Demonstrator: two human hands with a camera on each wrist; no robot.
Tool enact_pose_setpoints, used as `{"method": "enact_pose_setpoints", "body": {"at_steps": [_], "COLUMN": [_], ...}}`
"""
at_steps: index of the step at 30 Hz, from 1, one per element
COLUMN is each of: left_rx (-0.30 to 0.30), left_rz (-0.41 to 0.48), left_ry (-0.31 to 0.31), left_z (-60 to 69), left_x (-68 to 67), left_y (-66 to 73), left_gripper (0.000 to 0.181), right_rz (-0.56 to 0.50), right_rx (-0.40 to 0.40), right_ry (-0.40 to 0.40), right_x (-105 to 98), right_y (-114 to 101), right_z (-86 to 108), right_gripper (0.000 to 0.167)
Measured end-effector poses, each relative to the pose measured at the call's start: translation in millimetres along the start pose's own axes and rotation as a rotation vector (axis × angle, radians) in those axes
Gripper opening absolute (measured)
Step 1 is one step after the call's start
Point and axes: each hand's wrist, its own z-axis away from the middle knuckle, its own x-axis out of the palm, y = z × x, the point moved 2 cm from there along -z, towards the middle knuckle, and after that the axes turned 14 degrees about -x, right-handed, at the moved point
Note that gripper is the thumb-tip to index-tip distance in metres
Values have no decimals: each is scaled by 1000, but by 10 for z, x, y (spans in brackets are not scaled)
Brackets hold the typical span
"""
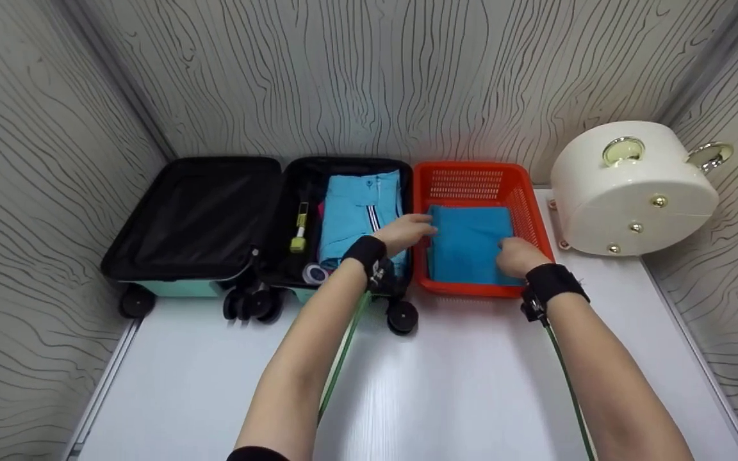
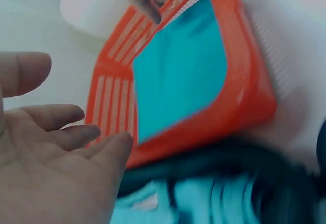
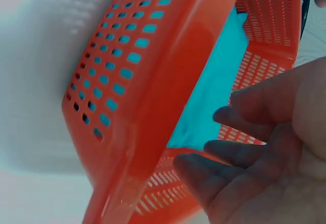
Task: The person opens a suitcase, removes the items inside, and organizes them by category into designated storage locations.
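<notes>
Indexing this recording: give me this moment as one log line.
left hand: at left rim of red basket | right hand: over basket's right side | blue cloth: lying in basket | suitcase: open beside basket

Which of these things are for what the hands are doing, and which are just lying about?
Probably for the job:
folded blue cloth
red basket around it
left hand and right hand, either side
maybe the open suitcase

Probably not:
white round case, off to the side
black wristbands, only worn
</notes>
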Motion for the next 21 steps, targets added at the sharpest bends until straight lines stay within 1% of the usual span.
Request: {"method": "enact_pose_setpoints", "body": {"at_steps": [2, 4, 8, 11, 13, 15, 19, 21], "left_rx": [0, 4, 8, -5, -26, -56, -122, -150], "left_rz": [24, 16, 0, -6, 0, 9, 68, 77], "left_ry": [16, 54, 179, 270, 306, 328, 342, 353], "left_z": [71, 158, 328, 434, 491, 540, 624, 653], "left_x": [-151, -307, -602, -785, -881, -962, -1072, -1103], "left_y": [-54, -119, -255, -364, -437, -514, -676, -760], "left_gripper": [60, 59, 57, 56, 56, 58, 61, 62], "right_rz": [-23, -50, -73, -86, -124, -176, -283, -311], "right_rx": [-19, -42, -113, -179, -203, -212, -217, -234], "right_ry": [33, 80, 205, 273, 290, 292, 292, 295], "right_x": [7, 14, 26, 45, 69, 99, 184, 234], "right_y": [-37, -96, -271, -438, -566, -701, -963, -1077], "right_z": [-8, -17, -43, -83, -114, -153, -249, -300], "right_gripper": [55, 55, 51, 49, 49, 50, 50, 50]}}
